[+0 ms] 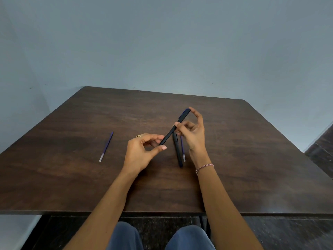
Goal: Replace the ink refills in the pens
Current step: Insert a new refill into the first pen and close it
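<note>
The pen (173, 129) is hanging tilted above the table (72, 177) — left hand (142, 152) pinching its lower end, right hand (192, 131) gripping middle and top — and twisting unevenly is risking dropping it onto the second pen (178, 152) and refill (182, 149) below.

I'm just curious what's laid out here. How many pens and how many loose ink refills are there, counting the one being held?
Pens: 2, one held in both hands, one lying on the table
Loose ink refills: 2, one to the left, one beside the lying pen
Total: 4
</note>
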{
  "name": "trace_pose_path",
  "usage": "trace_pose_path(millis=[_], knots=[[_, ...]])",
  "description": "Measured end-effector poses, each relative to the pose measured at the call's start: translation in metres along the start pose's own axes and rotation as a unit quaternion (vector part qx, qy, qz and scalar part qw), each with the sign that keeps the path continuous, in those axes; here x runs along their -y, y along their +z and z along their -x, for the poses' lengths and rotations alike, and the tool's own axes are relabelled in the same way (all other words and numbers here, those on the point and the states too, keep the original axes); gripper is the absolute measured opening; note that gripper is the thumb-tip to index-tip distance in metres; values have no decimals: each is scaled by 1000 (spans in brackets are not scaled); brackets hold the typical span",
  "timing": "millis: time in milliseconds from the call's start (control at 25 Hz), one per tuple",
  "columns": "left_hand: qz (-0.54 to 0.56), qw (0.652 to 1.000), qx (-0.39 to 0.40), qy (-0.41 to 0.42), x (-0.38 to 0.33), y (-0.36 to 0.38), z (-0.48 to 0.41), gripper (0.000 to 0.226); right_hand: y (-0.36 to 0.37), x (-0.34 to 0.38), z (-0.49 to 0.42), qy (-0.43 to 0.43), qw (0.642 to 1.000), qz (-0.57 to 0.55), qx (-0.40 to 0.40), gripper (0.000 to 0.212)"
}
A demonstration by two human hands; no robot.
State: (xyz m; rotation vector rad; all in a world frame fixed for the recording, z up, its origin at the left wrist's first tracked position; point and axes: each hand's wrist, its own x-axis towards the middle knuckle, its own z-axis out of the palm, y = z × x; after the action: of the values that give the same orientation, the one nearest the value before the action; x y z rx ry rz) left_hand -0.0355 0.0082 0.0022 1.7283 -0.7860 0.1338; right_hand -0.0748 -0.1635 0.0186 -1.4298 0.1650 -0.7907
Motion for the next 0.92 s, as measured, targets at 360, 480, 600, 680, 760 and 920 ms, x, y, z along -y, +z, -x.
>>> trace_pose_path(millis=[360,480,600,680,760,920], knots=[[24,999,23,3,-7,-1,3,34,-6,-2,-2,27,999,-26,14,54],[36,999,25,22,-7,0,4,33,-10,-3,-3,38,998,-50,25,53],[37,998,36,48,-4,1,5,32,-10,-7,-4,55,995,-76,35,52],[37,997,40,54,-3,2,5,32,-10,-10,-6,66,994,-83,34,51],[35,998,36,48,-2,2,3,31,-9,-11,-5,75,993,-80,32,50],[-8,999,11,41,-8,2,4,43,-6,-5,-5,99,993,-42,37,35]])
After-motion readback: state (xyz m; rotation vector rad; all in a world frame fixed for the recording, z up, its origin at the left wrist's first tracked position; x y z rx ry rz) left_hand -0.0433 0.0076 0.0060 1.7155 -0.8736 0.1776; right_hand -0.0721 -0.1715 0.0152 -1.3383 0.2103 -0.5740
